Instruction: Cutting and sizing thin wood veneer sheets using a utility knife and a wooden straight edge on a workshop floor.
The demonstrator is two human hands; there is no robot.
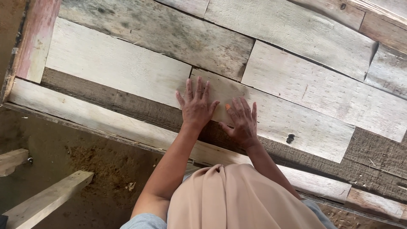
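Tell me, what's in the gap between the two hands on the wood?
Only bare pale board shows between the left hand and the right hand in the head view; a small orange thing sits at the right hand's fingers.

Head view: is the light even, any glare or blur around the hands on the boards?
Head view: soft, even daylight, no glare; left hand and right hand sharp, casting faint shadows on the pale rough wooden plank; board lines bow slightly toward the frame edges.

A reddish plank (36,38) edges the upper left of the frame; sawdust (106,167) covers the dirt floor (51,135) at lower left, beside two pale timber offcuts (46,199)
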